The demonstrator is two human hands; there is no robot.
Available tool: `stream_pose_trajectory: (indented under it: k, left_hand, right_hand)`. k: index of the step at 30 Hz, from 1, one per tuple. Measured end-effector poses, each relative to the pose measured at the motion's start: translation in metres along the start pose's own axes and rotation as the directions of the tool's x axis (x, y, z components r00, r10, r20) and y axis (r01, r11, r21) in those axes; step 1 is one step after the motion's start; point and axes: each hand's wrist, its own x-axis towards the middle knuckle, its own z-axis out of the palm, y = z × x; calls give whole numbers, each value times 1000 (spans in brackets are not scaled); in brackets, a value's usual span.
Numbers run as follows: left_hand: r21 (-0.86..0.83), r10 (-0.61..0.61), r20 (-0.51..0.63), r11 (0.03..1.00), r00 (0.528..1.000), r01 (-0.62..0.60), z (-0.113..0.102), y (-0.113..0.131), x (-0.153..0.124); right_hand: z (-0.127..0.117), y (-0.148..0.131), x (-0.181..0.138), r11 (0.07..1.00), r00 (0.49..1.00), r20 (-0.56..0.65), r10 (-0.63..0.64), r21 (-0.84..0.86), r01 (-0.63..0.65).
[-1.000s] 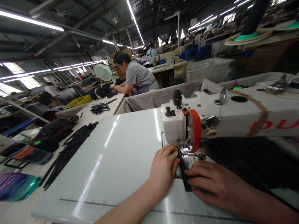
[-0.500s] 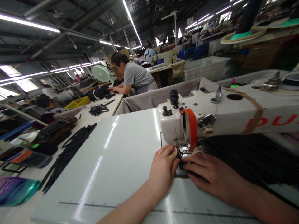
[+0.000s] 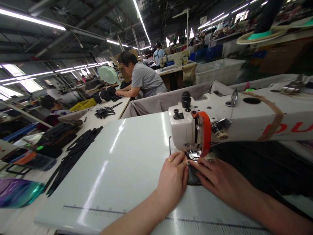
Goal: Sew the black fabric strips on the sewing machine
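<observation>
A pale green fan [image 3: 108,74] stands near a person in grey [image 3: 148,77] and a yellow crate [image 3: 83,104].

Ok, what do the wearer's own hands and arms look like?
The left hand wears a slim gold-coloured ring; no jewellery shows on the right hand. Both are ungloved, and the forearms are bare, with no sleeve or watch in view.

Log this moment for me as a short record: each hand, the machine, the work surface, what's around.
Left hand: close by the presser foot, on its left; grip unclear
Right hand: close by the presser foot, on its right; grip unclear
Piece at the needle: too hidden to make out
Machine: white sewing machine with an orange guard
Work surface: pale tabletop, ruler marks along the near edge
Left side: black strips
Beyond: co-worker in grey, pale green fan
</observation>
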Motion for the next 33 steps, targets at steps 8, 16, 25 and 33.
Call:
stream_pose_trajectory:
  k: [8, 16, 25, 33]
  left_hand:
    - [93, -3, 36, 996, 999, 0, 0, 4, 0]
    - [153, -4, 52, 988, 999, -4, 3, 2, 0]
    - [179, -33, 55, 984, 998, 22, 3, 7, -1]
    - [159, -9, 70, 987, 998, -2, 2, 7, 0]
  right_hand:
    - [2, 0, -3, 1000, 999, 35, 24, 8, -25]
    - [2, -1, -3, 999, 999, 9, 36, 28, -36]
    - [2, -1, -4, 999, 999, -4, 35, 26, -34]
    - [-5, -3, -4, 1000, 1000, -19, 10, -8, -10]
